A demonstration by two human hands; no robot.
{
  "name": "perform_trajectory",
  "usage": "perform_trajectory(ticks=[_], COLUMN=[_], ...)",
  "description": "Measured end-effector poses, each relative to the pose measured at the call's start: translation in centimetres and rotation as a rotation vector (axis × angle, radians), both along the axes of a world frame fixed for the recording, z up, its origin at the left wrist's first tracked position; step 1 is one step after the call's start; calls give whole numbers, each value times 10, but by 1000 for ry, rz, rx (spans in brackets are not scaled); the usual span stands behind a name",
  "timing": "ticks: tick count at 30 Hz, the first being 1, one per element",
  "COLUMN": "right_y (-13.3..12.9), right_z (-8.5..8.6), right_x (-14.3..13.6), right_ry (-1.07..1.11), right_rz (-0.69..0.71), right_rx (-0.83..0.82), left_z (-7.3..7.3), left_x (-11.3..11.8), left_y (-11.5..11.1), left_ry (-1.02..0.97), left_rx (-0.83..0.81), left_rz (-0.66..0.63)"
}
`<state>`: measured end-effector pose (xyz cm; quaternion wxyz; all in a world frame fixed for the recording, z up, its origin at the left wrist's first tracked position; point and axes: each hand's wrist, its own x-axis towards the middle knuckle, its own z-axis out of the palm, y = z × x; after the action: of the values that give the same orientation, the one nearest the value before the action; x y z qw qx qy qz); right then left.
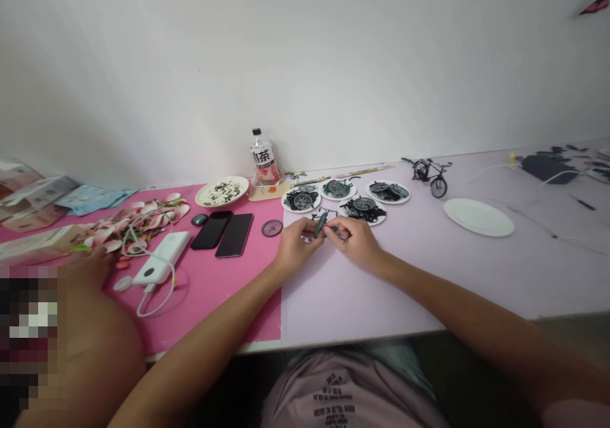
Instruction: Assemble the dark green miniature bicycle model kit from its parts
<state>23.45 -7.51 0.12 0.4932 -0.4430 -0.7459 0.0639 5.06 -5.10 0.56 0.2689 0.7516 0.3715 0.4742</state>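
My left hand [299, 244] and my right hand [351, 240] meet near the middle of the table, fingers pinched on a small dark green plastic part [321, 223]. Its lower end is hidden by my fingers. Just behind them stand plates of small dark parts: one with a grey wheel [303, 200], one with green pieces [337, 188], one with dark pieces [388, 192] and one with a wheel and black bits [364, 205]. A loose wheel [272, 228] lies left of my left hand. An assembled toy bicycle [430, 177] stands at the back right.
Left are two phones [234, 235], a white power bank [162, 258] with a cable, petal-like pieces [143, 225], a mouse [199, 220] and another person's arm [95, 339]. A bottle [264, 161] and plate [222, 192] stand behind; a white plate [478, 217] lies right.
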Motion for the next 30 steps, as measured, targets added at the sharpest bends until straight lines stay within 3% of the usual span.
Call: perform_trajectory(ticks=[4,14,26,30], right_y=[-1,0,1,-1], right_z=[2,8,3,5], right_x=[-1,-1,5,5], right_ry=[12,96,93,114], right_rz=[-27,62,57,126], right_rx=[-86,-316,-355,-354], left_z=[0,-1,0,-1], left_x=[1,5,8,7], left_y=[1,0,-3,-3], left_ry=[-15,-9,-7,-7], left_rx=[-5,2,47,69], left_rz=[-17,-49,-36,-33])
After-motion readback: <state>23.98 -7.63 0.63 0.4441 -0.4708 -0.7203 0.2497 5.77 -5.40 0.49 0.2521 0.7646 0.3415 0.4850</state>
